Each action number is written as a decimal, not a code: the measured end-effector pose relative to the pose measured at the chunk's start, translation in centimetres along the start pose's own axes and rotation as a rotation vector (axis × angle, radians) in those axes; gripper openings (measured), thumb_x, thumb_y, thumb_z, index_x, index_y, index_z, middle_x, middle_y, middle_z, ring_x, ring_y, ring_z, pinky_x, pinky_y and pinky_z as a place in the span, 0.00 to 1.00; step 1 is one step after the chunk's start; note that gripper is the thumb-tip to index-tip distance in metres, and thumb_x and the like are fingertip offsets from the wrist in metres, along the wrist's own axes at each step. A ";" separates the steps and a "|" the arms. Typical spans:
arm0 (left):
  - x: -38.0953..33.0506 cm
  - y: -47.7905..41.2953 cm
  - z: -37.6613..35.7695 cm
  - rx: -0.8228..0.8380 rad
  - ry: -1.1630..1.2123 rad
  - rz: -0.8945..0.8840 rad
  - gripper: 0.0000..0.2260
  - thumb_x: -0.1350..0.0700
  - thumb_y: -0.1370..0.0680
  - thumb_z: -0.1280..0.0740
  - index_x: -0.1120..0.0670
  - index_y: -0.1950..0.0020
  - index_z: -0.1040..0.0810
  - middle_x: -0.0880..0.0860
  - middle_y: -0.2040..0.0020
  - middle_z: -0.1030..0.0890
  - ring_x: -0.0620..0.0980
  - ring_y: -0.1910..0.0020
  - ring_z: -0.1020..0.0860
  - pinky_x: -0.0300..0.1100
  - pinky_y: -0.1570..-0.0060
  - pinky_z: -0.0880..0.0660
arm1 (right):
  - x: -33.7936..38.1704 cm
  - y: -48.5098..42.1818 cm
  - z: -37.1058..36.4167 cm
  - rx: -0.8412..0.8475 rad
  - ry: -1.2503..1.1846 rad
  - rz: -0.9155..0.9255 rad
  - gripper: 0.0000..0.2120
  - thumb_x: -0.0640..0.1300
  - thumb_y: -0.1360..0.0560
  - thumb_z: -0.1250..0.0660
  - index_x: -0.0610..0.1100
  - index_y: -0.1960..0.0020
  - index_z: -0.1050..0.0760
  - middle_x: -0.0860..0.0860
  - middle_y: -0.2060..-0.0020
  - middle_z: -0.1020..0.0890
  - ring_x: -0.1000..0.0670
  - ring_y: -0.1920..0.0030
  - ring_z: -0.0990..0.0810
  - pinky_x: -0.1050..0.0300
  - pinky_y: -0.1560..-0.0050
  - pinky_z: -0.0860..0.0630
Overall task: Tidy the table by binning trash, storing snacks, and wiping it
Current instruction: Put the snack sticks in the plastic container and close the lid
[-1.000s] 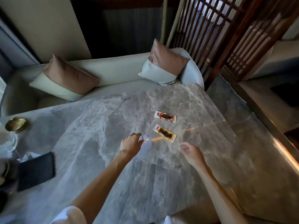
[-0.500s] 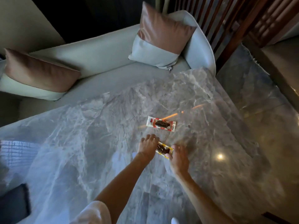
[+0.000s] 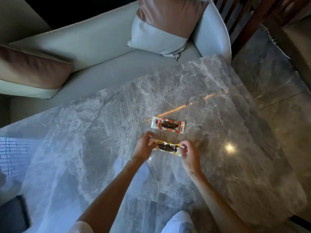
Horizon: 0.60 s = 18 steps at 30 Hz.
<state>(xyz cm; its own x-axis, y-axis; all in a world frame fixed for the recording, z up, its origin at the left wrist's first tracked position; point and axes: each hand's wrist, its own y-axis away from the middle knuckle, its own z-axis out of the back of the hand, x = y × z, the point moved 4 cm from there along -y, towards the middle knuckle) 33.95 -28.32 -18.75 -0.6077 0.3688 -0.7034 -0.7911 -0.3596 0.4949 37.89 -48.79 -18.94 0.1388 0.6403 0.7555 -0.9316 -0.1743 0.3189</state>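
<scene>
A yellow-edged snack packet [image 3: 167, 147] with a dark filling is held just above the grey marble table [image 3: 94, 148]. My left hand [image 3: 144, 146] pinches its left end. My right hand [image 3: 189, 154] pinches its right end. A second snack packet [image 3: 168, 125], red-edged and white, lies flat on the table a little beyond my hands, touched by neither.
A pale sofa [image 3: 94, 41] runs along the table's far side, with a brown-and-white cushion [image 3: 161, 22] at the right and another cushion [image 3: 32, 71] at the left. A dark flat object [image 3: 13, 214] sits at the table's near left. A wooden lattice screen [image 3: 252, 15] stands at the far right.
Both hands closed in on the yellow-edged packet and lifted it by its two ends. The view tilted down and nearer to the table.
</scene>
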 end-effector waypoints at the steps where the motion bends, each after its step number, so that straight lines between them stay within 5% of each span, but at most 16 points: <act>1: -0.6 -0.6 0.4 -0.027 0.069 0.041 0.13 0.65 0.28 0.28 0.59 0.46 0.24 0.56 0.57 0.24 0.51 0.60 0.26 0.34 0.61 0.29 | 0.5 -1.0 0.2 -0.007 -0.049 -0.015 0.04 0.35 0.26 0.31 0.39 0.52 0.23 0.50 0.56 0.20 0.45 0.55 0.19 0.48 0.51 0.23; 4: -3.0 -3.5 1.2 -0.087 0.112 0.092 0.09 0.64 0.29 0.27 0.62 0.50 0.22 0.64 0.55 0.19 0.55 0.58 0.22 0.47 0.58 0.26 | 2.2 -4.6 0.7 -0.055 -0.083 -0.049 0.05 0.33 0.27 0.32 0.37 0.51 0.22 0.44 0.54 0.18 0.42 0.53 0.20 0.50 0.49 0.25; 11: -5.7 -7.3 0.7 -0.171 -0.201 0.175 0.12 0.59 0.24 0.32 0.59 0.41 0.22 0.61 0.38 0.28 0.62 0.36 0.32 0.47 0.36 0.35 | 4.3 -9.3 -0.3 -0.102 0.086 -0.257 0.06 0.38 0.24 0.35 0.43 0.48 0.22 0.44 0.45 0.21 0.44 0.44 0.22 0.55 0.44 0.30; 15: -5.7 -7.6 0.1 -0.162 -0.242 0.259 0.11 0.58 0.22 0.34 0.56 0.40 0.26 0.60 0.39 0.25 0.62 0.36 0.29 0.57 0.37 0.30 | 4.2 -9.6 -0.6 -0.124 0.197 -0.298 0.07 0.38 0.23 0.36 0.45 0.47 0.22 0.44 0.43 0.21 0.42 0.40 0.24 0.52 0.43 0.29; 18: -5.5 -7.4 -0.2 -0.166 -0.152 0.214 0.12 0.64 0.24 0.37 0.58 0.41 0.29 0.60 0.42 0.22 0.61 0.42 0.26 0.53 0.46 0.27 | 3.8 -9.8 -0.5 -0.119 0.217 -0.287 0.07 0.39 0.23 0.36 0.45 0.49 0.22 0.44 0.44 0.20 0.42 0.40 0.24 0.52 0.40 0.29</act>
<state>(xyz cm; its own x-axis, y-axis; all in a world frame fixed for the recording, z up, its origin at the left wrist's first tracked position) 43.22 -27.84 -18.62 -0.7729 0.3889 -0.5014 -0.6290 -0.5736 0.5247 47.34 -44.28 -19.51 0.3377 0.7960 0.5024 -0.8992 0.1151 0.4221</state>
